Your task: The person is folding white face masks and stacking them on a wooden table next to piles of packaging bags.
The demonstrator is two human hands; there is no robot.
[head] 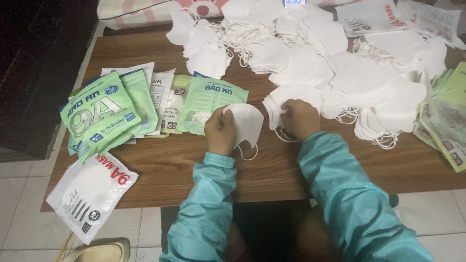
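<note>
I see the left hand (220, 132) gripping a white mask (246, 123) above the bench (272, 174); the right hand (300, 118) pinches the stack of masks (291, 94) (green packets (104, 114) lie left).

Matt white cloth masks (310, 58); glossy plastic packets (99, 114); smooth wood-grain table (272, 170).

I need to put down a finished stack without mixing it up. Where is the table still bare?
Bare wood runs along the near table edge, between the two teal sleeves, and right of the right hand up to the green packets. A strip is free behind the left green packets, near the far left corner. The far side is crowded with loose white masks.
</note>
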